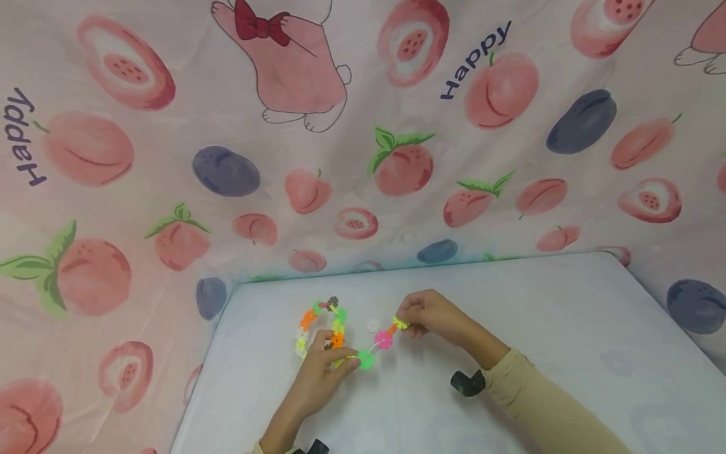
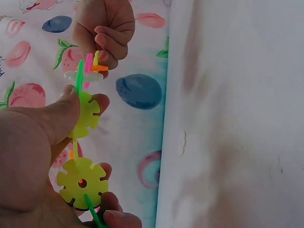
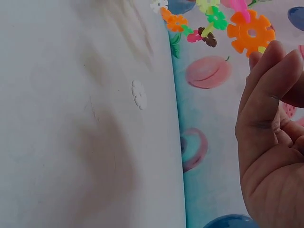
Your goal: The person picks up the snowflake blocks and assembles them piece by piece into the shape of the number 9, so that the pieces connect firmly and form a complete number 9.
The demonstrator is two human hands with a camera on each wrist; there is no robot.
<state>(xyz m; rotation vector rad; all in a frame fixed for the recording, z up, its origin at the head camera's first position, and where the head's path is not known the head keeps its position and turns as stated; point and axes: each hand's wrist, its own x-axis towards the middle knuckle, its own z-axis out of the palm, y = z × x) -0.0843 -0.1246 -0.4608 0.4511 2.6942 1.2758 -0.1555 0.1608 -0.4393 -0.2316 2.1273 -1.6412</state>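
A chain of notched plastic snowflake discs, in orange, green, yellow, pink, white and brown, hangs in a loop beside the left hand. That hand pinches the chain near a green disc; in the left wrist view its thumb presses on a yellow disc, with another yellow disc lower down. From the green disc the chain runs through a pink disc and an orange disc to a yellow disc at the end. The right hand pinches this end disc with thumb and fingertips.
A loose white snowflake disc lies on the white tabletop behind the chain. Fruit-patterned cloth rises behind the table's far edge. Dark wrist mounts sit by both cuffs.
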